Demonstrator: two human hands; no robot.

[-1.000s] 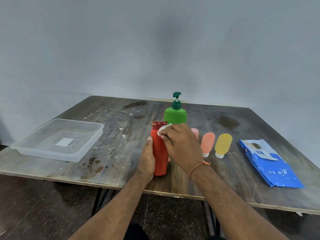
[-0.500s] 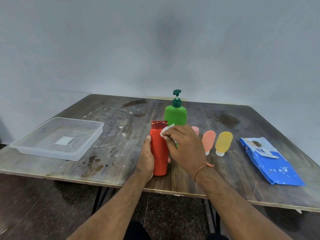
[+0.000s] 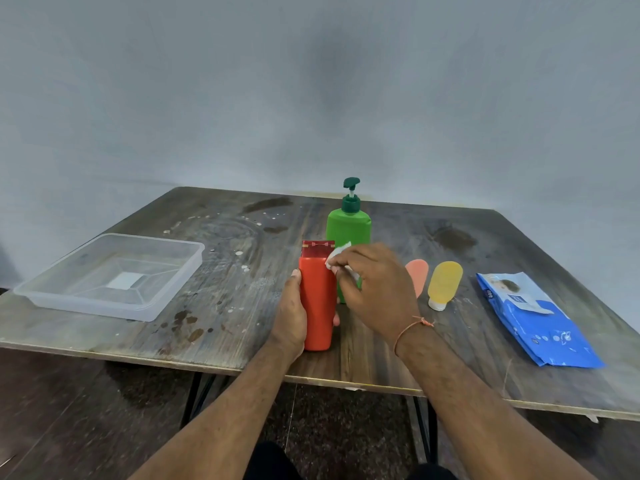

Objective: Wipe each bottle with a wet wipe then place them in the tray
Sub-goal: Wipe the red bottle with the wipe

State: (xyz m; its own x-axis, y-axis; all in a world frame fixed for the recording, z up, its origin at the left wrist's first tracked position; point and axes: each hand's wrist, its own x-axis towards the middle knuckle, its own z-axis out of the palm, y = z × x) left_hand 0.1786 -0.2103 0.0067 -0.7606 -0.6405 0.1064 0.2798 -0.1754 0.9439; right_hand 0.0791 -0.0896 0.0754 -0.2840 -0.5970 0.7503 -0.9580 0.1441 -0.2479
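Red bottle (image 3: 317, 299), upright at table's (image 3: 450, 372) six o'clock edge: left hand (image 3: 291, 320) is gripping it; right hand (image 3: 377, 289), pinching the wipe (image 3: 337, 256), is sliding from cap down to shoulder. Wiping is progressing. Tray (image 3: 173, 296), nine o'clock, is holding no bottles.

1 head-worn view, facing forward and down, table (image 3: 221, 306) close below

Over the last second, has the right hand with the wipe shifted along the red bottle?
Yes, slightly. The right hand has slid rightward relative to the red bottle; its wet wipe stays by the cap.
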